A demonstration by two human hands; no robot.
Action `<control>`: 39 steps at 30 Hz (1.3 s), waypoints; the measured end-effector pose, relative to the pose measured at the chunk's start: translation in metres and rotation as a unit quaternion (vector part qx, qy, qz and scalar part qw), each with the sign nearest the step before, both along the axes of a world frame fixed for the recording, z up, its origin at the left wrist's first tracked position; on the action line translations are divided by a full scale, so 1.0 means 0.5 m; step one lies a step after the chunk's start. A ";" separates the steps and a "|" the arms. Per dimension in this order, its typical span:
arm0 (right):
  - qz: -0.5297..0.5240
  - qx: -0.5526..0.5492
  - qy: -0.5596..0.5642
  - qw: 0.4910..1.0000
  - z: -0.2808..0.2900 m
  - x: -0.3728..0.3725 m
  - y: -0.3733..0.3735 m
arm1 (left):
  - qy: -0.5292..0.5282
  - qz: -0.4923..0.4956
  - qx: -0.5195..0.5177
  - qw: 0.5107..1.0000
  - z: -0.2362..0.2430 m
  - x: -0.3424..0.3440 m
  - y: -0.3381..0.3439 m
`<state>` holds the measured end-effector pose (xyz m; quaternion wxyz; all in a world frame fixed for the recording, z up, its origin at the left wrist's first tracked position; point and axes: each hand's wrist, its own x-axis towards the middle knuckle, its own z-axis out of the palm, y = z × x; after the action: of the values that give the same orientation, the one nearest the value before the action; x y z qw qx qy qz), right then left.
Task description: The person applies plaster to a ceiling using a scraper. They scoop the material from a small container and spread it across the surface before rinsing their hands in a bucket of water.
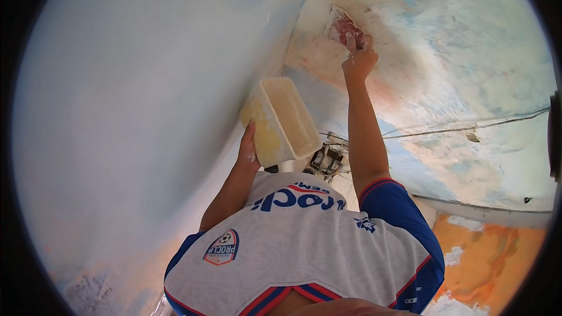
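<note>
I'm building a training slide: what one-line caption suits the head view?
Left hand holds a yellowish tub; right hand holds a smeared red scraper up at a patchy wall.

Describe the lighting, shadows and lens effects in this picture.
Head view: the left-hand wall looks dim and bluish-grey; head view: the right-hand wall carries a bright patch, with duller shade near the scraper and right hand; head view: fisheye framing leaves the corners black; head view: the tub looks reasonably clear, without obvious motion blur.
</note>
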<state>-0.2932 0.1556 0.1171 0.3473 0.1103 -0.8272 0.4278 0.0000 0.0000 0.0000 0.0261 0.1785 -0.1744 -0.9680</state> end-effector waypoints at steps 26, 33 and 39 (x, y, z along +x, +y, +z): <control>0.147 0.092 0.105 0.979 -0.005 0.037 0.022 | -0.026 0.016 0.025 0.999 -0.010 0.009 0.004; 0.067 0.008 0.002 0.998 0.027 -0.001 0.005 | -0.024 0.010 0.013 1.000 -0.018 -0.011 0.010; 0.150 0.049 -0.038 0.987 0.026 0.059 0.024 | -0.024 0.035 0.010 0.999 -0.010 -0.011 0.010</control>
<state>-0.2639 0.1678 0.1301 0.2416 0.2338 -0.8338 0.4380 -0.0053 0.0052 -0.0049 0.0543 0.2083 -0.1591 -0.9635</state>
